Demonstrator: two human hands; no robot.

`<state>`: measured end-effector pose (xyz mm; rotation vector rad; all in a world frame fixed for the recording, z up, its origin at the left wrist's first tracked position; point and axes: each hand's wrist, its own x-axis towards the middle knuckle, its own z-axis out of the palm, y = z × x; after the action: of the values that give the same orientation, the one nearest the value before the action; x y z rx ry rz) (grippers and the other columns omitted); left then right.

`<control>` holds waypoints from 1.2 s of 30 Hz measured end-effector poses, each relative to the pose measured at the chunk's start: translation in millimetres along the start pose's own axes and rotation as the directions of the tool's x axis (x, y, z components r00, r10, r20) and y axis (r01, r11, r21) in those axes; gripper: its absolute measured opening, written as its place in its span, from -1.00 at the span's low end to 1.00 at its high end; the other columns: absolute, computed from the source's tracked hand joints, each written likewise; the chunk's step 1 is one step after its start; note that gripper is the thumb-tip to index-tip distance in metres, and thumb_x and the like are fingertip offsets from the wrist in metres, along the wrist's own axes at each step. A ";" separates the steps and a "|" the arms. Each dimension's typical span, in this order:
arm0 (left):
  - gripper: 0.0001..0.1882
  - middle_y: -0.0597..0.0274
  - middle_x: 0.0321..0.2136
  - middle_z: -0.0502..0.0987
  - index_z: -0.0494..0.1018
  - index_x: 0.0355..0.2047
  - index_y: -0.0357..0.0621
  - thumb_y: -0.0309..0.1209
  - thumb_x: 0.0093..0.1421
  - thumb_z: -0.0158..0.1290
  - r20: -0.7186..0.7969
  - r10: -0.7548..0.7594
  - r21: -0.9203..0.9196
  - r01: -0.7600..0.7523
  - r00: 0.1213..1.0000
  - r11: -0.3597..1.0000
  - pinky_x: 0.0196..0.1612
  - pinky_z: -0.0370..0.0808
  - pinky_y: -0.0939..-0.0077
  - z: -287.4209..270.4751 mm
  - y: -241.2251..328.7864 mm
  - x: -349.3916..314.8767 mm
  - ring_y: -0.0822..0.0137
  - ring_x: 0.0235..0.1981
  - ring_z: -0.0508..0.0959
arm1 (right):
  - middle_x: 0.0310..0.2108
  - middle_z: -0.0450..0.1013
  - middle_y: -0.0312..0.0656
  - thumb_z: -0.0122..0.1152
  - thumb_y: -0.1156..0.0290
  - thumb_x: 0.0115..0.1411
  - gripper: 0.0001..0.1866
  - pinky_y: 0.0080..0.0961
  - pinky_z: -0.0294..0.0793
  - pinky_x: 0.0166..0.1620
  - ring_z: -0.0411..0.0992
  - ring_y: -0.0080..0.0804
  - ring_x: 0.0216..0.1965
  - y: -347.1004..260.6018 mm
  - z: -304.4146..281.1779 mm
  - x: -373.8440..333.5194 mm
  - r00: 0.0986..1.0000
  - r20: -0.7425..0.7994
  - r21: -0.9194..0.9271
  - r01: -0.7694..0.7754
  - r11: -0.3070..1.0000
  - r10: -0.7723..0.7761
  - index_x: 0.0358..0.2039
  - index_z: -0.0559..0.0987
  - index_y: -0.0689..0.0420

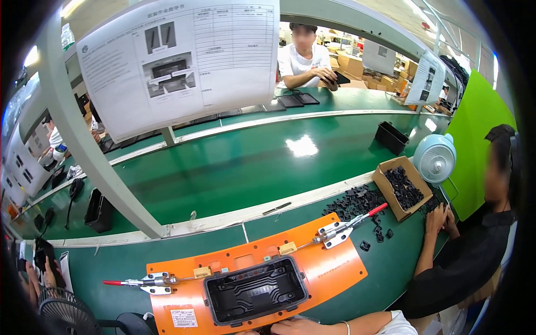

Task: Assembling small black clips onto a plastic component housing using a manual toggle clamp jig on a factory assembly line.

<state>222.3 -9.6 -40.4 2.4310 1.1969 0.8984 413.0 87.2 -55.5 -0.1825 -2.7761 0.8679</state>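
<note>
On the orange plate (335, 273), the black housing (257, 290) sits open side up, probably so the red-handled clamps (335, 233) can steady it. At the plate's near edge, I cannot tell whether the right hand (296, 326) or barely visible left hand (245, 333) grips anything.

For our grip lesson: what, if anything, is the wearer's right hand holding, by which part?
Cannot tell: the right hand, below the black rectangular plastic box, is cropped.
</note>
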 end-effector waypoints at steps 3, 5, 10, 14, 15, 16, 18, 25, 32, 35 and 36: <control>-0.72 0.00 -0.35 0.50 0.51 -0.31 -0.36 -0.49 -0.07 0.07 -0.081 0.058 0.042 -0.055 0.995 0.998 -0.25 0.45 0.32 -6.3 3.3 1.1 0.11 -0.32 0.49 | -0.44 0.31 -0.15 0.06 0.42 0.01 -0.93 -0.34 0.35 -0.23 0.36 -0.21 -0.35 -3.0 -4.0 -0.9 0.999 -0.045 0.047 0.024 0.999 -0.022 -0.50 0.45 0.13; -0.71 0.00 -0.35 0.51 0.52 -0.31 -0.35 -0.49 -0.09 0.09 -0.145 0.138 0.028 -0.135 0.980 0.990 -0.29 0.45 0.31 -7.8 2.5 1.1 0.13 -0.34 0.50 | -0.44 0.30 -0.15 0.10 0.41 0.00 -0.92 -0.34 0.35 -0.23 0.36 -0.22 -0.36 -3.6 -4.1 -2.0 0.998 -0.056 0.047 0.042 0.998 -0.040 -0.50 0.44 0.12; -0.71 0.04 -0.35 0.52 0.53 -0.29 -0.30 -0.47 -0.07 0.09 -0.136 0.203 0.061 -0.196 0.970 0.979 -0.28 0.45 0.32 -5.6 -2.1 1.4 0.15 -0.34 0.50 | -0.43 0.29 -0.15 0.19 0.38 -0.02 -0.87 -0.36 0.35 -0.23 0.36 -0.23 -0.36 -4.2 -15.1 -0.1 0.993 -0.092 0.132 0.083 0.988 -0.071 -0.48 0.44 0.12; -0.72 0.14 -0.29 0.50 0.52 -0.29 -0.22 -0.38 -0.04 0.07 0.028 0.122 0.111 -0.124 0.992 0.986 -0.17 0.41 0.31 -4.4 1.7 -0.8 0.21 -0.26 0.47 | -0.41 0.32 -0.16 0.17 0.35 0.00 -0.83 -0.39 0.37 -0.23 0.37 -0.27 -0.35 -2.0 -10.2 -5.6 0.999 0.005 0.052 0.031 0.998 -0.032 -0.44 0.48 0.16; -0.72 0.14 -0.29 0.50 0.52 -0.29 -0.22 -0.38 -0.04 0.07 0.029 0.123 0.112 -0.126 0.992 0.986 -0.17 0.41 0.31 -1.7 2.0 -2.5 0.21 -0.26 0.47 | -0.41 0.33 -0.16 0.14 0.34 0.01 -0.83 -0.40 0.37 -0.23 0.38 -0.29 -0.34 -1.7 -9.1 -6.2 0.998 0.063 -0.017 0.026 1.000 -0.025 -0.43 0.49 0.17; -0.72 0.16 -0.31 0.49 0.52 -0.29 -0.21 -0.37 -0.03 0.06 0.083 0.085 0.146 -0.096 0.993 0.985 -0.16 0.39 0.33 2.9 1.8 -4.9 0.23 -0.25 0.46 | -0.41 0.33 -0.16 0.14 0.34 0.01 -0.83 -0.40 0.37 -0.23 0.38 -0.29 -0.34 -3.6 -11.4 -5.7 0.998 0.062 -0.019 0.026 0.999 -0.025 -0.43 0.49 0.17; -0.72 0.19 -0.33 0.47 0.51 -0.30 -0.19 -0.36 -0.03 0.05 0.134 0.038 0.183 -0.062 0.990 0.981 -0.14 0.37 0.35 6.7 3.3 -6.2 0.24 -0.24 0.44 | -0.42 0.36 -0.13 0.07 0.35 0.02 -0.82 -0.43 0.37 -0.25 0.40 -0.30 -0.35 -9.4 -17.6 -1.8 0.994 0.106 -0.231 0.014 0.973 0.011 -0.43 0.50 0.20; -0.79 0.19 -0.43 0.42 0.49 -0.39 -0.21 -0.40 -0.06 0.02 0.103 -0.060 0.164 0.043 0.993 0.986 -0.20 0.37 0.42 10.7 8.6 -4.6 0.23 -0.33 0.43 | -0.44 0.36 -0.09 0.02 0.38 0.01 -0.80 -0.43 0.38 -0.27 0.40 -0.28 -0.41 -11.4 1.0 -1.2 0.998 0.055 -0.293 -0.018 0.956 0.036 -0.46 0.51 0.25; -0.81 0.13 -0.44 0.43 0.46 -0.45 -0.24 -0.40 -0.07 0.01 0.107 -0.108 0.191 0.087 0.988 0.978 -0.20 0.37 0.39 21.9 9.1 -6.1 0.20 -0.36 0.44 | -0.51 0.40 0.03 0.03 0.44 -0.03 -0.81 -0.39 0.44 -0.38 0.45 -0.22 -0.54 -11.6 7.8 3.8 0.994 0.046 -0.231 -0.083 0.969 0.096 -0.51 0.51 0.32; -0.79 0.12 -0.46 0.44 0.47 -0.44 -0.28 -0.39 -0.06 -0.01 0.153 -0.140 0.238 0.101 0.978 0.966 -0.21 0.37 0.38 25.8 10.1 -6.1 0.21 -0.38 0.44 | -0.52 0.42 0.06 0.04 0.46 -0.05 -0.82 -0.38 0.46 -0.40 0.46 -0.20 -0.55 -11.3 8.9 7.0 0.989 0.074 -0.195 -0.114 0.974 0.130 -0.54 0.51 0.33; -0.79 0.12 -0.46 0.44 0.47 -0.44 -0.28 -0.39 -0.06 -0.01 0.151 -0.144 0.240 0.105 0.978 0.965 -0.21 0.37 0.38 26.3 10.4 -6.0 0.21 -0.38 0.44 | -0.53 0.42 0.08 0.04 0.47 -0.05 -0.83 -0.37 0.46 -0.40 0.46 -0.20 -0.54 -11.7 8.7 7.8 0.986 0.091 -0.190 -0.122 0.974 0.141 -0.55 0.51 0.34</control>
<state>242.8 -20.2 -57.7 2.5129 1.4416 0.5318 402.7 74.3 -54.4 -0.3671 -2.9698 0.6664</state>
